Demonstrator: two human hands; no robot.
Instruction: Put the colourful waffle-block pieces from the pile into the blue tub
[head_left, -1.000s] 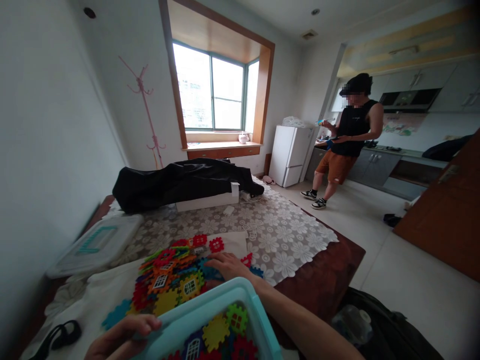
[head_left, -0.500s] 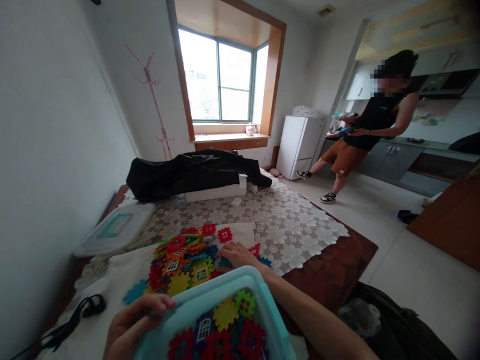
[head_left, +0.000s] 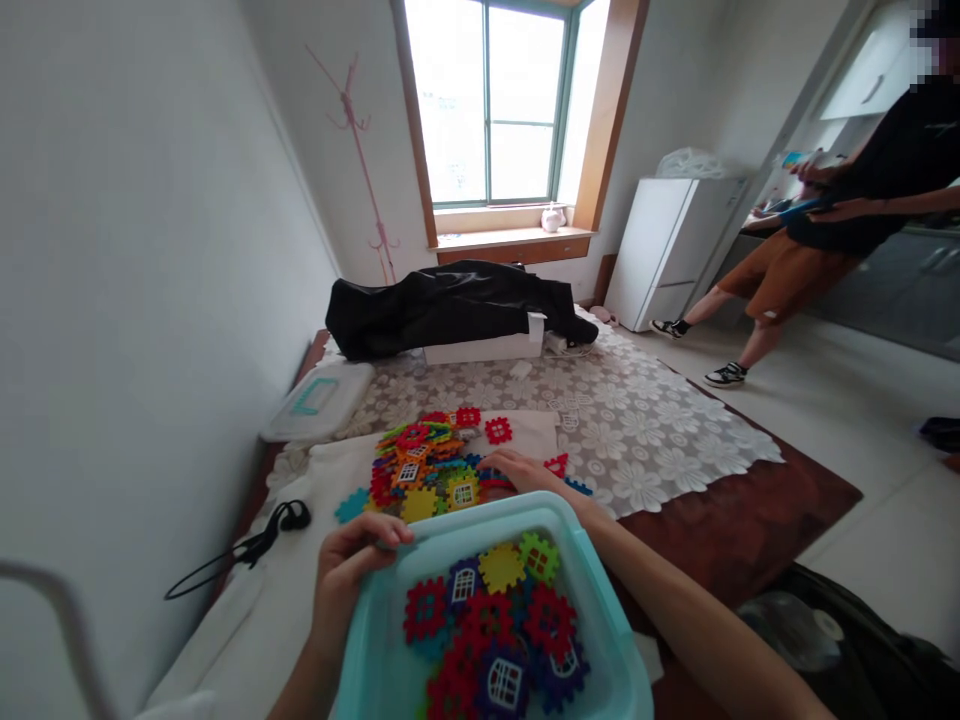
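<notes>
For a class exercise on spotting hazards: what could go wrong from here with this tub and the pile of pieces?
The tub, held at its rim by the left hand, might tip and spill its pieces. The right hand, resting on the pile, could knock pieces onto the lace cover. The black cord nearby might snag a hand.

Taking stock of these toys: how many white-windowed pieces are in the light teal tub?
3 in the light teal plastic tub: a blue window piece at upper left, a purple window piece at front, another purple window piece at right. Others may be hidden beneath the pile.
</notes>
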